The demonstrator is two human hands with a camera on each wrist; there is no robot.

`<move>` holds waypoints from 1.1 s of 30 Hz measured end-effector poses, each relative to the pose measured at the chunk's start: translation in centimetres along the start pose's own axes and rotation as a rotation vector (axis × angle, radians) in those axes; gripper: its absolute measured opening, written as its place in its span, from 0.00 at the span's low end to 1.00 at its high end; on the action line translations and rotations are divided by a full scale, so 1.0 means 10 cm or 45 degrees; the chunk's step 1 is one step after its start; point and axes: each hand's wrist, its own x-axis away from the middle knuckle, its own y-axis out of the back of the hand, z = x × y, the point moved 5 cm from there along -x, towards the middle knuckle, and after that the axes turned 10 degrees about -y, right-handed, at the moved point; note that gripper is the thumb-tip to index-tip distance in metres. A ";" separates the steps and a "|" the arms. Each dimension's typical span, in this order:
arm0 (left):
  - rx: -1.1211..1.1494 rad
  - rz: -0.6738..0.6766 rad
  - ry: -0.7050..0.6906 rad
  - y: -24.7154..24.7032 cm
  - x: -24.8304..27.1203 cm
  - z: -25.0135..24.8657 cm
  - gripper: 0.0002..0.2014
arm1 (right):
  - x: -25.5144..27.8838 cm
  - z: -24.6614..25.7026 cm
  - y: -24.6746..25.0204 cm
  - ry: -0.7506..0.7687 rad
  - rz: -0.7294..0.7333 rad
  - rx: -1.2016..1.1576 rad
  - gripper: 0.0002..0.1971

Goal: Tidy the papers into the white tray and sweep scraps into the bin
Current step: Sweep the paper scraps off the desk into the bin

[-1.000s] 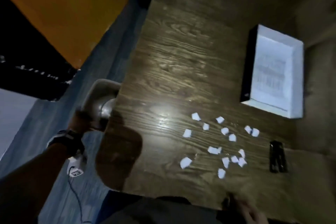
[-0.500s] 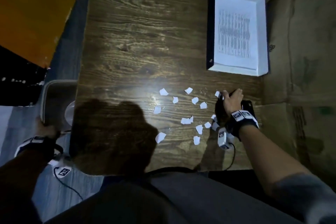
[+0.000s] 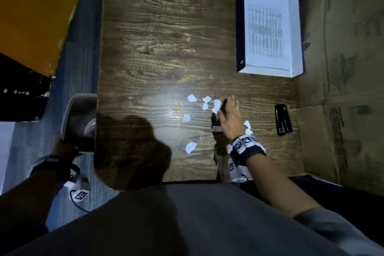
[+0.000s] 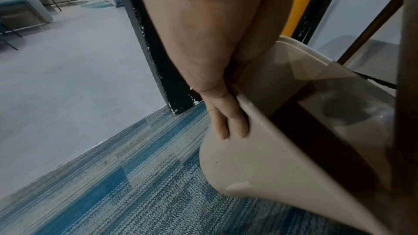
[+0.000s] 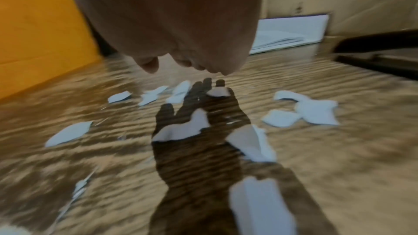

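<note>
**Scrap-sweeping step: items listed outward from the hands**

1. Right hand [image 3: 227, 119]: held low over the table [image 3: 166, 37], fingers straight and loosely spread, nothing gripped. No contact with the surface can be confirmed; a hand shadow is cast just below it.
2. Scraps [image 3: 192, 97]: torn white bits are scattered under and on both sides of this hand, some just behind it near the wrist, most ahead and to its left.
3. Stapler [image 3: 283, 119]: laid off to the hand's right, apart from the scraps.
4. White tray [image 3: 241, 27]: set well beyond the hand, with printed papers [image 3: 266, 31] already stacked inside.
5. Left hand [image 4: 226, 119]: clasped over the rim of the bin [image 4: 260, 158], which is held at the table's far-left edge.

Step judged in hand: sweeping; tidying appears done. Next called for: the scraps gathered together and pushed leftward across the table, the bin's mouth being kept below the edge.
</note>
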 end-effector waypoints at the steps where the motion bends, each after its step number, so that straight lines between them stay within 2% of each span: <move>1: 0.002 0.004 0.007 0.03 -0.09 0.09 0.15 | 0.02 -0.16 0.13 -0.083 -0.075 -0.059 0.32; 5: 0.043 -0.004 0.026 0.10 -0.22 0.22 0.17 | 0.08 -0.90 0.36 -0.513 -0.140 0.003 0.34; 7: 0.031 -0.020 0.048 0.10 -0.17 0.19 0.22 | 0.10 -1.05 0.31 -0.633 -0.117 0.086 0.34; 9: -0.009 -0.024 0.054 0.09 -0.12 0.17 0.23 | 0.13 -1.01 0.15 -0.600 -0.071 0.150 0.32; 11: 0.005 -0.070 0.036 0.09 -0.11 0.18 0.16 | 0.21 -0.74 -0.02 -0.463 -0.056 0.188 0.28; 12: 0.037 -0.077 0.054 0.09 -0.07 0.17 0.14 | 0.28 -0.58 -0.10 -0.404 -0.041 0.140 0.29; 14: 0.000 -0.097 0.085 0.10 -0.07 0.25 0.20 | 0.41 -0.26 -0.27 -0.272 0.026 0.077 0.34; 16: -0.052 -0.097 0.071 0.12 -0.09 0.26 0.16 | 0.51 -0.07 -0.42 -0.099 0.079 0.075 0.35; 18: -0.085 -0.074 0.077 0.10 -0.14 0.34 0.18 | 0.52 -0.07 -0.40 -0.024 0.058 0.080 0.35; 19: -0.095 -0.057 0.094 0.10 -0.18 0.36 0.15 | 0.49 -0.13 -0.32 -0.045 0.003 0.079 0.34; 20: -0.109 -0.044 0.105 0.11 -0.21 0.37 0.08 | 0.43 -0.22 -0.21 -0.112 -0.056 0.062 0.34; 23: -0.165 -0.032 0.080 0.13 -0.29 0.46 0.13 | 0.19 -0.65 0.19 -0.401 -0.205 0.001 0.36; 24: -0.120 -0.050 0.085 0.14 -0.30 0.47 0.11 | 0.11 -0.76 0.29 -0.468 -0.218 -0.006 0.35; 26: -0.101 -0.052 0.099 0.16 -0.38 0.59 0.19 | -0.02 -0.91 0.41 -0.580 -0.222 -0.033 0.34; 28: -0.124 -0.044 0.123 0.17 -0.37 0.57 0.22 | -0.13 -0.96 0.39 -0.677 -0.196 -0.047 0.33; 30: -0.056 -0.067 0.129 0.19 -0.42 0.61 0.23 | -0.14 -0.82 0.27 -0.692 -0.188 -0.030 0.34; 33: -0.124 -0.049 0.082 0.20 -0.72 0.95 0.26 | 0.00 -0.33 -0.05 -0.496 -0.121 0.011 0.35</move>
